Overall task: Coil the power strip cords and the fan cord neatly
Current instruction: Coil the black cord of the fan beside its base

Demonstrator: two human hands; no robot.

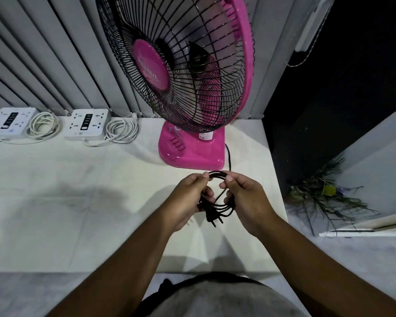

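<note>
Fan cord (226,208), a thin black flexible lead, hung in several round loops between the person's two hands. It was just above the near part of the white cloth-covered table (78,202), at six o'clock from the fan.

The left hand (188,197) pinched the coil's nine-o'clock side, thumb on top and fingers curled beneath. The right hand (245,197) pinched the three-o'clock side the same way, so both sets of fingers were closed narrowly on the bundle. Holding opposite sides probably kept the loops even and stopped them springing apart. The black two-pin plug (212,218) dangled at the coil's six o'clock, free of either grip.

From the coil's one o'clock a short run of cord rose toward the fan's base, so little slack seemed left to wind. At twelve o'clock stood the pink plastic table fan (192,152) with its black wire grille, likely kept close because the cord is fixed to it.

Farther off, at ten o'clock, a white rectangular power strip (86,124) and a second power strip (10,121) sat along the table's far edge. The nearer white cord (121,129) and the farther white cord (42,124) each lay coiled just at its strip's three-o'clock side, apparently finished. Behind them hung grey vertical blinds (55,65).
</note>
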